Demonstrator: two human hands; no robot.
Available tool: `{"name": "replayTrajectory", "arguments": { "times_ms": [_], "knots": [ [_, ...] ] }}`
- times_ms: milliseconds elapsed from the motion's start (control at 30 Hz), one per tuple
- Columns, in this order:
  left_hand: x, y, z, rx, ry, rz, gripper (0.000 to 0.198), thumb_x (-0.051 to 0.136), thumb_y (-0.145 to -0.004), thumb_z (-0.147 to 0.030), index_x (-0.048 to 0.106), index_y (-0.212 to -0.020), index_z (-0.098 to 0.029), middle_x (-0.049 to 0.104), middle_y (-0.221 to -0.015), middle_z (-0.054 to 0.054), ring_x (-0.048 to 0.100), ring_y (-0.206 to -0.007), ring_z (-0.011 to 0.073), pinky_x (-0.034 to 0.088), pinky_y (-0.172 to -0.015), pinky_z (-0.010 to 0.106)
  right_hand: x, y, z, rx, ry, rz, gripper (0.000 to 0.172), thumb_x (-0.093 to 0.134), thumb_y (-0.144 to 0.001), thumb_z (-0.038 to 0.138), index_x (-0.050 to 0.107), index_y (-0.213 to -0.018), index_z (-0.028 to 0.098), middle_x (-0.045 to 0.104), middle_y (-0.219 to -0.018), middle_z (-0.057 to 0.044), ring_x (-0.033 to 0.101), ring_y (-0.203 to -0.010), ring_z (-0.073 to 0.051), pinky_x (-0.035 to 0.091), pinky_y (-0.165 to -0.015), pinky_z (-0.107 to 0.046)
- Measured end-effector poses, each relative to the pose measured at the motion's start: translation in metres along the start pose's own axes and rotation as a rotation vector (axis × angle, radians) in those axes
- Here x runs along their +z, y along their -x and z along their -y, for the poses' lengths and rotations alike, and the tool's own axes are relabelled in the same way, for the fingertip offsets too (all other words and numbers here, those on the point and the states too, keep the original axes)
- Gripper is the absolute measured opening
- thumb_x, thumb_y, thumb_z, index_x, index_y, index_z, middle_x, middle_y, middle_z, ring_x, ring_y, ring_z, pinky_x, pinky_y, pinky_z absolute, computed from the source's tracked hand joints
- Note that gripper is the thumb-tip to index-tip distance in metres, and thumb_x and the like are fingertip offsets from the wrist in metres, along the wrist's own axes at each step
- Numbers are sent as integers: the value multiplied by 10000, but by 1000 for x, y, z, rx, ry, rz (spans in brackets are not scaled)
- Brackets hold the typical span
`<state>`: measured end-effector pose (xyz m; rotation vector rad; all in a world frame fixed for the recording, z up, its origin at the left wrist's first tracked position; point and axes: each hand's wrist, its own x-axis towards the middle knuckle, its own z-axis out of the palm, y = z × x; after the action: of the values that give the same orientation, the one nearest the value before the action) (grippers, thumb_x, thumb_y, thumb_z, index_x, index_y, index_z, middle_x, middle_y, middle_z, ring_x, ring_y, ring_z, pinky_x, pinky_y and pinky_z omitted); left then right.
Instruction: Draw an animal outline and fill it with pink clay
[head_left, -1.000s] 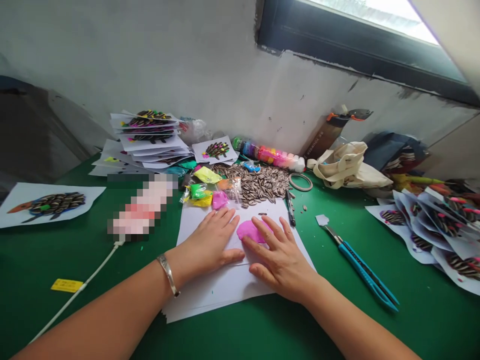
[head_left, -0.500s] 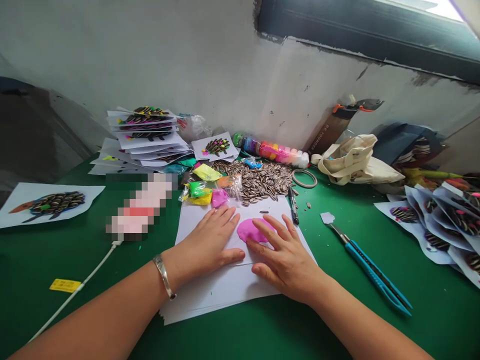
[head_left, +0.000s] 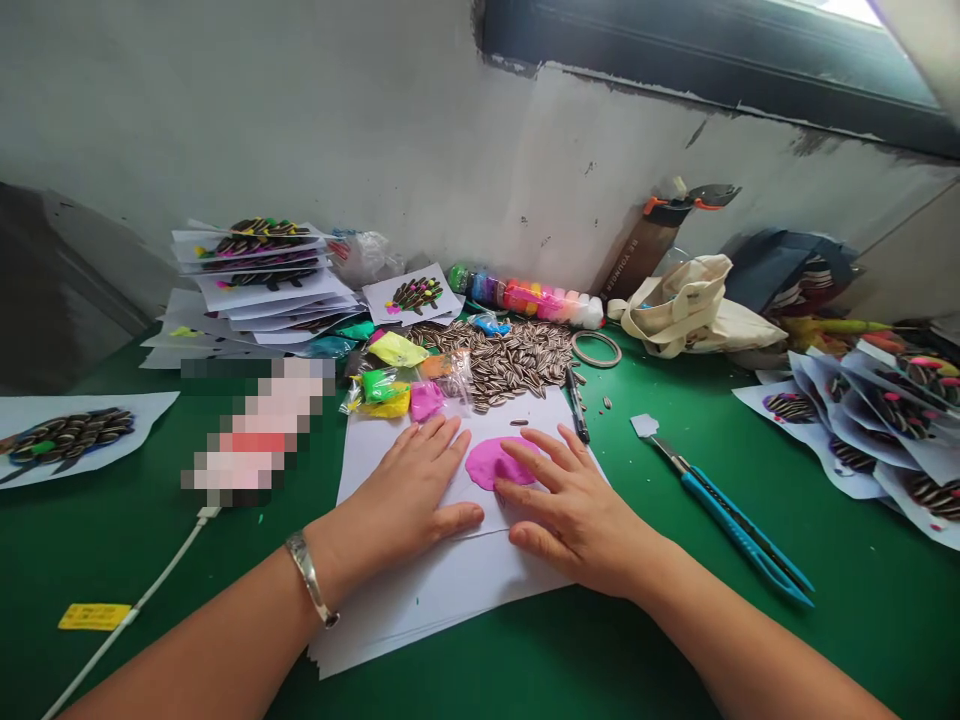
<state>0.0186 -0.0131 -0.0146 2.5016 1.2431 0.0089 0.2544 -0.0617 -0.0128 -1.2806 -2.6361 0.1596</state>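
A flattened oval of pink modelling clay (head_left: 487, 464) lies on the top sheet of a stack of white paper (head_left: 442, 590). My right hand (head_left: 574, 510) is spread over its right side, with fingertips resting on the clay. Flat on the paper to the left of the clay is my left hand (head_left: 409, 490), fingers stretched out and holding nothing. One loose sunflower seed (head_left: 519, 422) sits just beyond the clay. Behind the paper are small bags of clay, among them a yellow one (head_left: 399, 349) and a pink one (head_left: 427, 400), beside a heap of sunflower seeds (head_left: 517, 355).
To the right lie a black pen (head_left: 577, 405), a roll of tape (head_left: 597, 348) and a blue craft tool (head_left: 742, 530). Seed-decorated pictures are stacked at left (head_left: 262, 285) and right (head_left: 892, 410). A white cable (head_left: 169, 560) runs along the left. A cloth bag (head_left: 686, 305) stands at the back.
The view has shifted slightly, so things on the table appear a little further left. My right fingers have moved slightly over the clay; my left hand stays flat on the paper.
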Motion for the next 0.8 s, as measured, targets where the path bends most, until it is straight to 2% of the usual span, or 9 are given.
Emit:
{"name": "replayTrajectory", "arguments": {
  "times_ms": [100, 267, 467, 800],
  "knots": [
    [0, 0, 0, 0, -6, -1, 803, 532, -833, -623, 348, -1464, -163, 246, -1561, 147, 169, -1440, 346, 209, -1152, 528, -2, 0, -1, 1, -11, 14, 389, 443, -942, 509, 593, -1253, 330, 437, -1465, -49, 265, -1398, -324, 174, -1105, -649],
    [3, 0, 4, 27, -16, -33, 783, 521, -839, -624, 348, -1465, -187, 253, -1561, 137, 177, -1439, 345, 210, -1150, 532, -2, 3, -4, 21, -39, -9, 440, 412, -959, 491, 499, -1360, 332, 349, -1520, -71, 276, -1399, -307, 183, -1114, -630],
    [2, -1, 3, 2, -27, 4, 802, 526, -835, -620, 336, -1471, -169, 245, -1565, 135, 172, -1442, 339, 207, -1152, 530, -4, -1, 0, 1, -84, 55, 403, 410, -952, 527, 570, -1272, 343, 420, -1472, -37, 277, -1396, -300, 197, -1115, -621],
    [4, -2, 5, 18, -27, -11, 791, 515, -838, -625, 339, -1470, -182, 250, -1564, 128, 180, -1440, 338, 208, -1154, 524, -1, 1, -2, 17, -59, -10, 404, 429, -953, 487, 546, -1309, 338, 381, -1498, -62, 287, -1389, -304, 229, -1107, -609]
  ]
}}
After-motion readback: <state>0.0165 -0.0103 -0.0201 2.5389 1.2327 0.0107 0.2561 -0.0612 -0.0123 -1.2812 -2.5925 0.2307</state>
